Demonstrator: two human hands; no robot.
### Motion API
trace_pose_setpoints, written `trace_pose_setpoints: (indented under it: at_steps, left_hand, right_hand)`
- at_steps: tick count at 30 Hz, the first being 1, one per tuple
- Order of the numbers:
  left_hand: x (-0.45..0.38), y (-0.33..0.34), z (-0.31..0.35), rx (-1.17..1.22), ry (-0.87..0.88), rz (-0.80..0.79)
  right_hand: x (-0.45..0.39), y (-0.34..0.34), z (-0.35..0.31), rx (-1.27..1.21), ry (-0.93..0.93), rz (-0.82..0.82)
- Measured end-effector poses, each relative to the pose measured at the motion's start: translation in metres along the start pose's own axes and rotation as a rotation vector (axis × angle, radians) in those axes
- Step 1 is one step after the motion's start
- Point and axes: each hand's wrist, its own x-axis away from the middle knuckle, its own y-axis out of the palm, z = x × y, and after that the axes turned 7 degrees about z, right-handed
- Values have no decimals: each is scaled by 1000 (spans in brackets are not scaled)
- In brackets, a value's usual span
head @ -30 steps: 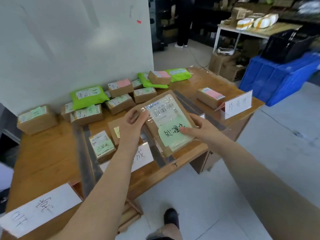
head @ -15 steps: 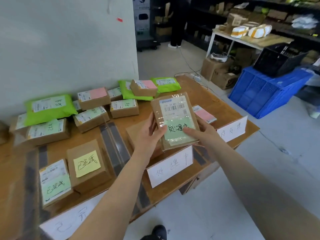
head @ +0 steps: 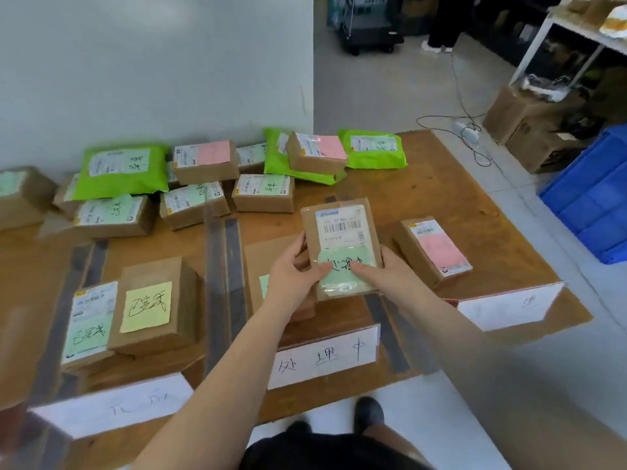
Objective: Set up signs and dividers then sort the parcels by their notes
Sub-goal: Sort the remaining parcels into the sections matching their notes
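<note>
A brown parcel [head: 341, 247] with a green note is gripped by the left hand [head: 296, 273] at 9 o'clock and the right hand [head: 384, 271] at 3 o'clock (thumbs on top), long axis toward 12, held above the worktop's [head: 441, 184] middle section, just behind its sign [head: 325, 359].

Both bare forearms reach forward and up from the bottom edge, converging toward the middle. The left hand [head: 294, 276] grips the left side of a parcel [head: 341, 232], thumb lying across its front face and fingers curled behind (mostly hidden). The right hand [head: 386, 273] grips the right side likewise, thumb laid on the front near the left thumb. The two thumbs point toward each other, tips apart.
</note>
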Motion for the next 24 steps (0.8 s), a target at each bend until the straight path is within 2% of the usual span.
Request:
trace_pose_setpoints:
  at_steps: [4,10,15,24]
  left_hand:
    - [-4,10,-3,-75,-82,129]
    - [-4,20,-14,-363,-114,271]
    - [-8,24,-19,-442,-85,273]
    - [-24,28,-23,-727,-89,182]
  right_hand:
    - [-26,2,10,59,52,-84]
    - [-51,9,24,145,110,-169]
    - [-62,12,32,187,169,-186]
    - [-77,16,41,296,189,-163]
